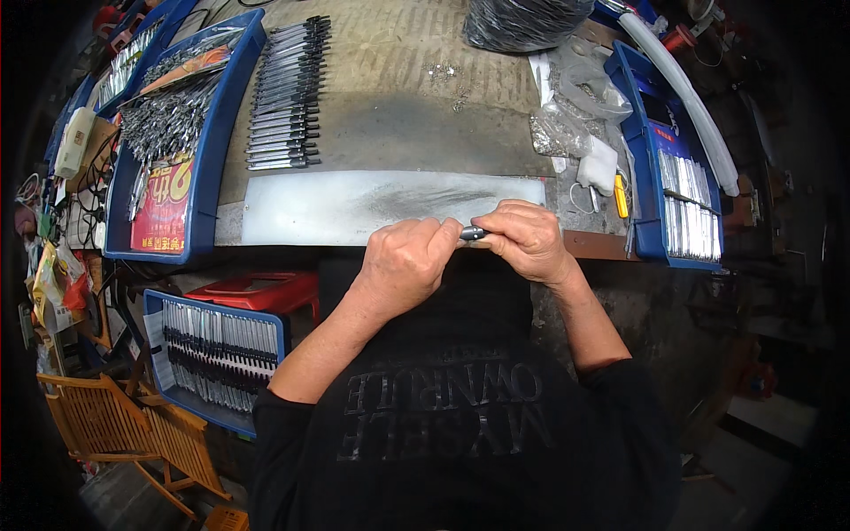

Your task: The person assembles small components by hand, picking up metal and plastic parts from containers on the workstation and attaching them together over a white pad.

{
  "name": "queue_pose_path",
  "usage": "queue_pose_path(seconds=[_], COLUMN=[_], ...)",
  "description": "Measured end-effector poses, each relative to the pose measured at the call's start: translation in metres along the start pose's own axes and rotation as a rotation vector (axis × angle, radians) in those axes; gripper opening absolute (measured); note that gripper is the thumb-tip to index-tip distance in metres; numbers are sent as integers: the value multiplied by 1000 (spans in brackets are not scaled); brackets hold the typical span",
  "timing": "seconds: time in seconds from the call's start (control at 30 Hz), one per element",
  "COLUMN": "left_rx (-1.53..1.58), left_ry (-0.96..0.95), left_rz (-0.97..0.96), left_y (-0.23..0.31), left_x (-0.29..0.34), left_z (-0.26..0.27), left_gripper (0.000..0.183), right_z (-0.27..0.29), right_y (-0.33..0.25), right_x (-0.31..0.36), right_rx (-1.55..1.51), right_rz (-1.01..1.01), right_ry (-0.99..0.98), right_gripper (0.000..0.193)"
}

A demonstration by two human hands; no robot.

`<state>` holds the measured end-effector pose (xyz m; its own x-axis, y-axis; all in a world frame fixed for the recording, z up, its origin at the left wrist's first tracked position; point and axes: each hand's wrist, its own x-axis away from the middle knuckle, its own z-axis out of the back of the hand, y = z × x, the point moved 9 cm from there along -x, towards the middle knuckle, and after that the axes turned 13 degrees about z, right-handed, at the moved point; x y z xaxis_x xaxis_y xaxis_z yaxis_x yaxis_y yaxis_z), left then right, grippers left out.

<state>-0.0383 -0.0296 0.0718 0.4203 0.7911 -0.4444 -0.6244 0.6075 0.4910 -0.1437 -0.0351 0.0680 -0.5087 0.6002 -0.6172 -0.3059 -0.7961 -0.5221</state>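
My left hand (409,258) and my right hand (529,241) meet over the near edge of the bench, both closed. Between them shows the short dark end of a pen (474,233), and their fingers cover the rest of it. Just beyond the hands lies a whitish mat (301,205) with dark smudges toward its middle. To the left, past the mat, many similar silver-and-black pens (285,115) form a neat column on the bench top.
At left a blue tray (205,199) holds loose silver parts; a blue tray (630,133) at right has silver rods. Below left sit a blue crate (282,332) of pens, a red stool (257,288) and a folding wooden chair (97,416). A black bag (522,22) stands far back.
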Motion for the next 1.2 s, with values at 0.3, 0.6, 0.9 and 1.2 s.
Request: queue_pose_path(seconds=[0.3, 0.6, 0.9, 1.2], left_rx=[13, 17, -9, -13], left_ry=[6, 24, 47, 25], left_rz=[-7, -28, 24, -28], left_y=[-1, 2, -1, 3], left_x=[-2, -3, -3, -4], left_z=[2, 5, 0, 1], left_gripper=[14, 15, 12, 15], right_z=[6, 2, 6, 9], right_y=[2, 7, 6, 10], right_x=[-1, -4, 1, -1], right_rx=[42, -84, 26, -25], right_rz=[5, 44, 8, 4], right_ry=[26, -85, 34, -2], right_gripper=[20, 22, 19, 20])
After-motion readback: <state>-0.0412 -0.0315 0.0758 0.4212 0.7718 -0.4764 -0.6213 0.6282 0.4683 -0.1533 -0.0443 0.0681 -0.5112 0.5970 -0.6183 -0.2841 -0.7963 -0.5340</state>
